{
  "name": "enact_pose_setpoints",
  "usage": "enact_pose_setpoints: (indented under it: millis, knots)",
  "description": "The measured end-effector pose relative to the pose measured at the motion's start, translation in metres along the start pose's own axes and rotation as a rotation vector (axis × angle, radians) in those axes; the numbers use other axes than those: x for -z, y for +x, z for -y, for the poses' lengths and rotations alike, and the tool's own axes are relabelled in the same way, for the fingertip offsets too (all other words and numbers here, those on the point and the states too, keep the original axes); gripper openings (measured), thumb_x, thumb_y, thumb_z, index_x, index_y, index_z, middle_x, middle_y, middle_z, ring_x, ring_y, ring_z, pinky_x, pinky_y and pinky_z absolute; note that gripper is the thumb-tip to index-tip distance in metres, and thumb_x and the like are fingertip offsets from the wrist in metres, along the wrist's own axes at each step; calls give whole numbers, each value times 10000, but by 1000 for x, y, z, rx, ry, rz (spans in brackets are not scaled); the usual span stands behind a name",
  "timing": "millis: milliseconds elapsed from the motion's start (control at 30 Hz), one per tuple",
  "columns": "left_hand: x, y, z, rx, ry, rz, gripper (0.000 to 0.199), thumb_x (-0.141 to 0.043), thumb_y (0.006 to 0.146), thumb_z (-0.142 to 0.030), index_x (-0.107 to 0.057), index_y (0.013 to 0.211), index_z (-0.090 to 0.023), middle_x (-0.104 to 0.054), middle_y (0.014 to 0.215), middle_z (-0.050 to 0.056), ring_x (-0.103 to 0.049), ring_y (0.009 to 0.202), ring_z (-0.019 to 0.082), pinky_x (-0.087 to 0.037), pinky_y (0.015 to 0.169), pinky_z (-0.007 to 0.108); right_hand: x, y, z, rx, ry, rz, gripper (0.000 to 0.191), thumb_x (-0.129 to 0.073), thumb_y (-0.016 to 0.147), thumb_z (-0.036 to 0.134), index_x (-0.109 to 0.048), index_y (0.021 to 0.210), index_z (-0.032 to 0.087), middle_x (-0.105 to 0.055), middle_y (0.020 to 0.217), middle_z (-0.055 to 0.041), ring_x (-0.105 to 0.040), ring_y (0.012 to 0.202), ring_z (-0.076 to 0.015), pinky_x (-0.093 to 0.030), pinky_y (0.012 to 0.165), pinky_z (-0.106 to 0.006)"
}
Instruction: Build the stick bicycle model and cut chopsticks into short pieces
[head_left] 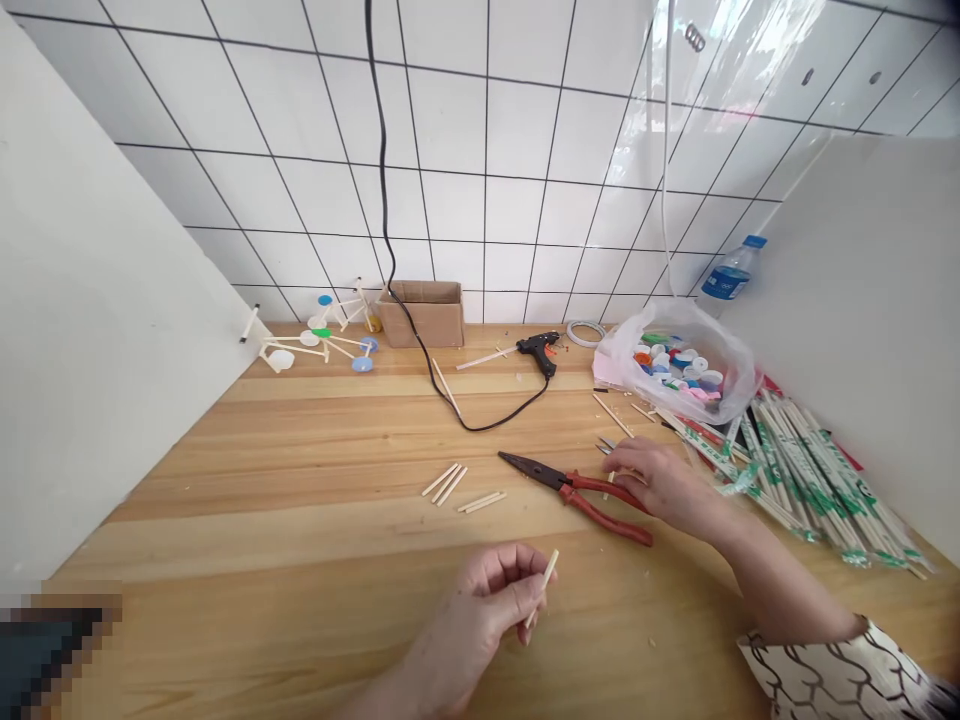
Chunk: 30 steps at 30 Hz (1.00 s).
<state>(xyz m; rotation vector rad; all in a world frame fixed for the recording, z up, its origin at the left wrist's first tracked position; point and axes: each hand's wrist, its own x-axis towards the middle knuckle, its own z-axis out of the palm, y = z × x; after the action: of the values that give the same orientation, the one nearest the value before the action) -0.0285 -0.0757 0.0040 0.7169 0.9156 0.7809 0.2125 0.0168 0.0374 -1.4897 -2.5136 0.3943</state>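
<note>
My left hand (499,600) pinches a short pale wooden stick (542,590) between thumb and fingers, near the front of the table. To the right, my right hand (664,485) is low over the table with its fingers curled in; what they hold, if anything, is hidden. Long-nose pliers (566,480) with red handles lie beside it, the upper handle running up to the fingers. Small silver metal tips (606,444) show by the fingertips; the rest of that tool is covered. Several short cut sticks (450,484) lie left of the pliers.
At the back are a black glue gun (540,350) with its cord, a cardboard box (424,315) and a tape roll (585,333). Stick-and-cap frames (322,335) stand at left. A bag of bottle caps (675,365), wrapped chopsticks (817,470) and a water bottle (731,275) are at right.
</note>
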Motion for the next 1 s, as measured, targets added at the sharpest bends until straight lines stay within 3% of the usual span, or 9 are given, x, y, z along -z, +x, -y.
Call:
enact_pose_setpoints:
  millis: [167,300,733,900,1000]
  knots:
    - [8,2,-9,-22,-16,32,202,-680,696,-312,-618,752,-129,-533,627,-3,-431,533,84,-355,537,224,-6,4,-3,24,-46,45,200,-467,788,93,-640,769,193,-620,794,-60,-570,805,-197,-459,699,-307]
    - [10,2,-14,-57,-46,32,204,-682,696,-313,-603,715,-125,-551,630,3,-440,533,85,-358,549,230,-10,6,-9,46,-60,9,197,-454,808,119,-627,745,189,-604,768,-63,-559,778,-200,-457,676,-320]
    - [17,7,-10,-58,-185,27,168,-673,707,-262,-561,712,-137,-610,673,29,-502,551,101,-376,553,238,-8,3,-13,26,-181,-43,202,-444,829,156,-582,684,177,-604,729,-79,-546,721,-213,-439,655,-333]
    - [16,7,-15,-84,-159,-30,199,-693,689,-282,-556,696,-138,-619,673,24,-515,544,98,-392,566,241,-12,-5,13,20,14,-264,160,-471,860,257,-597,793,186,-603,808,-91,-555,797,-224,-437,731,-352]
    - [15,6,-14,-92,-127,-29,195,-680,703,-293,-559,694,-141,-619,681,22,-530,570,109,-412,589,250,-25,-15,47,78,310,-96,113,-497,863,269,-583,828,205,-607,829,-61,-560,810,-195,-447,770,-329]
